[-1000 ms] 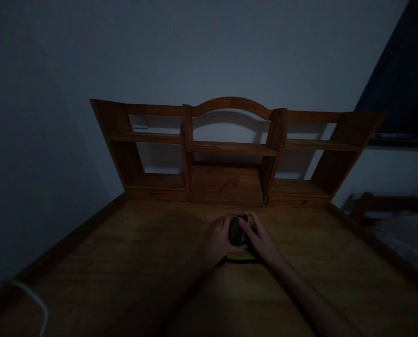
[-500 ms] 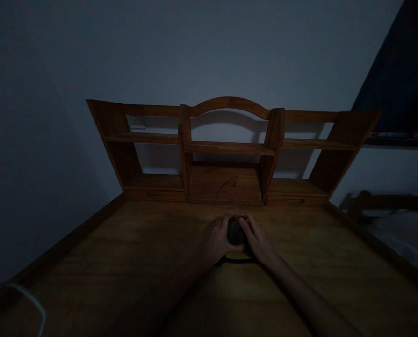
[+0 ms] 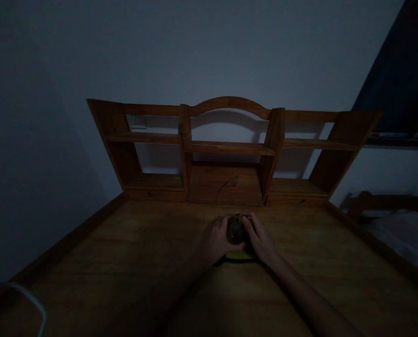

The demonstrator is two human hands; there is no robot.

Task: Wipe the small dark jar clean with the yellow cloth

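Observation:
Between my two hands is a small dark, rounded object (image 3: 235,230) with a slight glint on it; the dim light hides its kind. My left hand (image 3: 218,238) curves around its left and near side, the thumb lying along the bottom. From the right, my right hand (image 3: 258,238) closes on it, fingers over the far edge and thumb on the upper right. Just below both hands, a flat yellow-green piece with a dark rim (image 3: 240,255) shows on the desk, mostly covered by them.
The wooden desk (image 3: 132,248) has a raised edge on each side. A wooden shelf unit (image 3: 230,148) stands at its back against the wall. A white cable (image 3: 33,299) loops at the lower left. Whitish bedding (image 3: 401,234) lies beyond the right edge.
The dark object has turned slightly in my hands, with a glint and a yellowish patch now showing on it. My right hand has shifted a little to the right.

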